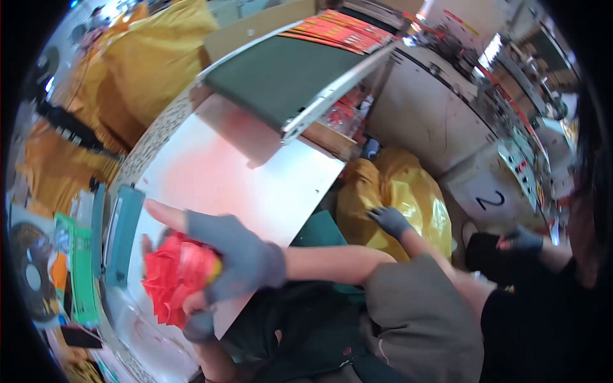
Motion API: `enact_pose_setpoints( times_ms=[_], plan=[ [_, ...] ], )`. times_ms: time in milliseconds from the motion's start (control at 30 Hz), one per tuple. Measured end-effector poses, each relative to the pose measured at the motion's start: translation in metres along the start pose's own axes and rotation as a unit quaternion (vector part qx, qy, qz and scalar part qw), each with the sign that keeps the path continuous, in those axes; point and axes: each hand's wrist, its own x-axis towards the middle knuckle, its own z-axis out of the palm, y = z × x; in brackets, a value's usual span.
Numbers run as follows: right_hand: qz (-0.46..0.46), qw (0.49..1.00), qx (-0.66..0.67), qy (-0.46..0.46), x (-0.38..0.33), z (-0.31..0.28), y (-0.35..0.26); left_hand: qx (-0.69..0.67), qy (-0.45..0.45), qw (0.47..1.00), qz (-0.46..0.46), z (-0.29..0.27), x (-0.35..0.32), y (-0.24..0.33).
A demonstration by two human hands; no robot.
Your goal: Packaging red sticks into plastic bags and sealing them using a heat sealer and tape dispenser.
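Observation:
My right hand [239,255], in a grey glove with bare fingertips, grips a crumpled bundle of red packets [169,281] from its right side. One of its fingers stretches out past the bundle. My left hand [199,324], also gloved, closes on the lower edge of the same bundle, its fingers partly hidden. Slight blur keeps me from making out the separate packets, though a small yellow patch shows near my right palm. Both hands are above the left part of a white tabletop [287,185], beside a teal metal bar [124,236].
A dark green conveyor belt [274,80] carries red-orange packets [345,32] at its far end. Large yellow sacks [153,57] stand far left. On the right, a co-worker's gloved hand [393,221] touches a yellow bag [408,185]. A green box [83,281] stands at left.

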Motion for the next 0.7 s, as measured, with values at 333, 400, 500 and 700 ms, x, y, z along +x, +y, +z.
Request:
enact_pose_setpoints(
  times_ms=[333, 400, 500, 700],
  plan=[
    [0.286, 0.917, 0.207, -0.187, -0.01, 0.011, 0.065, -0.162, -0.166, 0.917, -0.325, -0.053, -0.043, -0.043],
    [0.27, 0.904, 0.126, -0.307, 0.001, 0.021, 0.073, -0.105, -0.108, 0.958, -0.243, -0.057, -0.047, -0.053],
    [0.303, 0.871, 0.144, -0.359, 0.008, 0.051, 0.093, -0.091, -0.017, 0.976, -0.197, -0.074, -0.063, -0.05],
    [0.305, 0.847, 0.128, -0.415, 0.018, 0.078, 0.109, 0.099, 0.082, 0.977, -0.17, -0.267, -0.096, 0.01]
  ],
)
